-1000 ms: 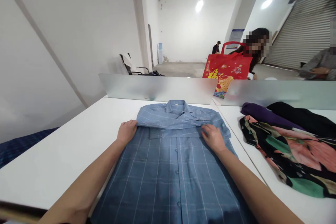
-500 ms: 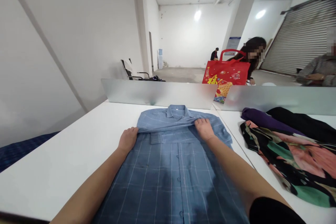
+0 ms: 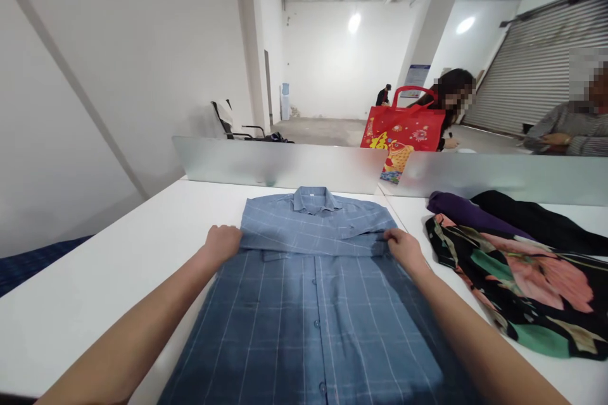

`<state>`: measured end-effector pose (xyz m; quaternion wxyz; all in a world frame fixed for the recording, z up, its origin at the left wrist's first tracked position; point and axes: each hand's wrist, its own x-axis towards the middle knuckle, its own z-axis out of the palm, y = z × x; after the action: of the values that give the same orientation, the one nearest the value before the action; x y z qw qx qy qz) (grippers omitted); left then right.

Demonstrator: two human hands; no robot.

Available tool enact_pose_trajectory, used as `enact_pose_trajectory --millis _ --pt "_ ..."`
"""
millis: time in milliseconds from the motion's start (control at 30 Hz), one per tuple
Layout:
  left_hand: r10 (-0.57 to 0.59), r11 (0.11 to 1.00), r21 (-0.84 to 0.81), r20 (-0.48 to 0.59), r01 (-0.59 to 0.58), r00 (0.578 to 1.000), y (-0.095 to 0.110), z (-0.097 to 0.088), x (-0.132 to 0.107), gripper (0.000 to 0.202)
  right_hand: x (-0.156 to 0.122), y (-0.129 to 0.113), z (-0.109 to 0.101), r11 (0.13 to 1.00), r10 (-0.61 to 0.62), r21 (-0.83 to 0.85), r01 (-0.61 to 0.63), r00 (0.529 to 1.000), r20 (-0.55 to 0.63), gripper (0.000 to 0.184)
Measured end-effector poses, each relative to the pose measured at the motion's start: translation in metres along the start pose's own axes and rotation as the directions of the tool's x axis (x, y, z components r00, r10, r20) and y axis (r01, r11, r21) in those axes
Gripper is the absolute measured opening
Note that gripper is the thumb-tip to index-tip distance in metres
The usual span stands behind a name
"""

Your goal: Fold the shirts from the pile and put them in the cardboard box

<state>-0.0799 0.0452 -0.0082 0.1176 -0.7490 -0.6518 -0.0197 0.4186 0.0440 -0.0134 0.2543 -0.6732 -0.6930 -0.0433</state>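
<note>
I'm grasping the blue checked shirt's folded-over sleeve band, left hand and right hand curling fingers around opposite ends, probably keeping it taut; the blue, white-lined collared cloth shirt is lying buttons-up on the smooth white table, and a black floral garment is resting rightward.

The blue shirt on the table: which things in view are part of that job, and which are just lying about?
Part of the job:
blue shirt, gripped at both sides
left hand
right hand
white table under it

Just lying or standing about:
floral cloth
purple cloth
black cloth
red bag
chair
</note>
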Motion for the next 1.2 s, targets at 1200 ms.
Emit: enact_pose_trajectory --millis 1200 --pt "-0.016 0.975 -0.220 0.074 0.032 0.997 0.042 0.065 0.038 0.058 0.069 -0.011 0.041 0.797 0.297 0.550 -0.248 0.955 0.000 0.020"
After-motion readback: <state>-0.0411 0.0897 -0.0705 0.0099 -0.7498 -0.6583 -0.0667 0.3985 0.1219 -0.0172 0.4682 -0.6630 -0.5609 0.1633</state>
